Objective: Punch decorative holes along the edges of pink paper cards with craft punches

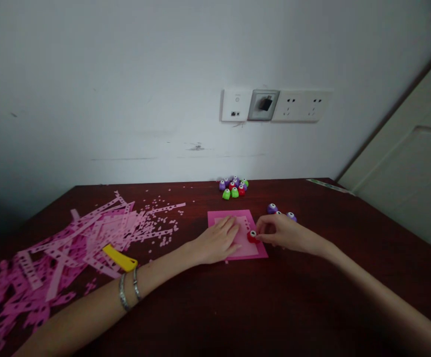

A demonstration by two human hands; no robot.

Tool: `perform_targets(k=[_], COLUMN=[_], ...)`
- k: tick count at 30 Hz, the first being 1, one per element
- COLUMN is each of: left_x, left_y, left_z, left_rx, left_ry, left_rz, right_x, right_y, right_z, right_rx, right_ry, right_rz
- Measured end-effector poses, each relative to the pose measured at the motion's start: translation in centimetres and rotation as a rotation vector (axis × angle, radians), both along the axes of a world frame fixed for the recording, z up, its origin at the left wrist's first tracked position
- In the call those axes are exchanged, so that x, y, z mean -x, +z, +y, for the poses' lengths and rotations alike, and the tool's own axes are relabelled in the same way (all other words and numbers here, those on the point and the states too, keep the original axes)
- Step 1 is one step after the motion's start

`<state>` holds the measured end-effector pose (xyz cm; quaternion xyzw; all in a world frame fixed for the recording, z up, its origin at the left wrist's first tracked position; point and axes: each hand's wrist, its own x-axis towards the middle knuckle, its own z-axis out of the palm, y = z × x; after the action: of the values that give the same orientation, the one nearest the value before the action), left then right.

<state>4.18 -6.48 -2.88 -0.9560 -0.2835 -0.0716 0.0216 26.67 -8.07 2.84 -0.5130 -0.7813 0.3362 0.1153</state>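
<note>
A light pink sheet (251, 249) lies on top of a darker pink sheet (212, 216) on the table. My left hand (217, 240) rests flat on the sheets with its fingers stretched out. At the right edge of the light sheet sits a small red craft punch (252, 236). The thumb and fingers of my right hand (279, 232) close on its right side. A short row of punched shapes (247, 225) shows in the light sheet just above the punch. Just behind my right hand are a few more punches (272, 208), partly hidden by it.
Purple, green and red punches (234, 192) cluster near the wall. A heap of cut pink paper strips (62, 253) with scattered bits covers the table's left side, a yellow tool (120, 258) on it. Sockets with a black plug (265, 103) are on the wall.
</note>
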Motion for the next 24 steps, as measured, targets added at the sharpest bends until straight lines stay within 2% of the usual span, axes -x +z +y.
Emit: perform_targets(k=[3,6,12,24], left_x=[0.1,0.2,0.3,0.4], left_y=[0.0,0.1,0.4,0.6], left_z=[0.0,-0.1,-0.4,-0.5], left_rx=[0.012,0.048,0.098,0.168], left_ry=[-0.002,0.003,0.03,0.029], left_rz=[0.002,0.001,-0.039,-0.117], right_x=[-0.4,-0.5,-0.6,-0.6], right_y=[-0.6,-1.2,-1.6,-0.7], right_z=[-0.1,0.0,0.4,0.3], right_rx=[-0.167,-0.204,-0.151,-0.073], right_ry=[0.074,0.082,0.119,0.098], right_rz=[-0.003,-0.023,-0.013,-0.013])
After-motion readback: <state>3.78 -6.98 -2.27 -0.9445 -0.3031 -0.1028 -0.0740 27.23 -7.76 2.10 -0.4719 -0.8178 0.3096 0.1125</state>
